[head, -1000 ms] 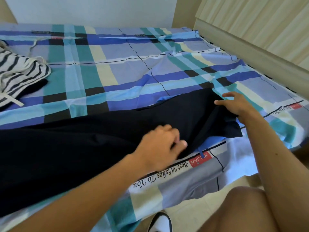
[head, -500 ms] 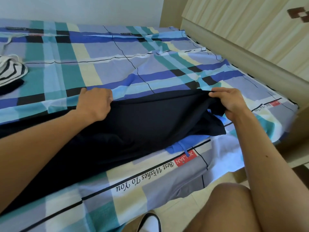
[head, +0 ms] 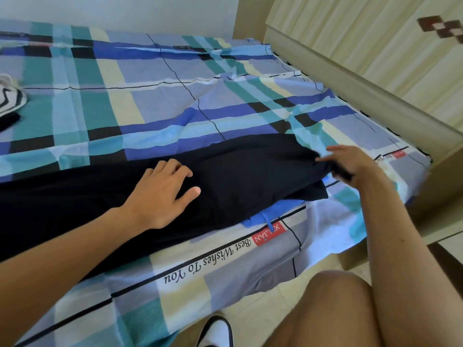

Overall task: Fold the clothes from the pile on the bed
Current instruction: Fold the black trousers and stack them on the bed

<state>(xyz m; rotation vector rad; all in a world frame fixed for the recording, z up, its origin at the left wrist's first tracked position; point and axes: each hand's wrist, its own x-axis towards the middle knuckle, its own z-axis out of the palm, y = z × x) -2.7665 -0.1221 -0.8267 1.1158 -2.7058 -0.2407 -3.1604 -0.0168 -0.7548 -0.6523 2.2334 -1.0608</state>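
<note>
now your left hand lies flat with fingers spread on the long dark navy garment stretched across the frame's middle, while your right hand pinches its bunched end at centre right. keep the left palm pressing as an anchor, pull the pinched end taut, and smooth creases before folding it over the plaid bedsheet.

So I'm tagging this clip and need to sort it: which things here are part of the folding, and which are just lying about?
Part of the job:
- dark garment, spread on the bed
- left hand, flat on it
- right hand, gripping its end
- blue garment, under the dark one
- striped garment, far left

Lying about:
- plaid sheet
- headboard
- shoe on the floor
</note>
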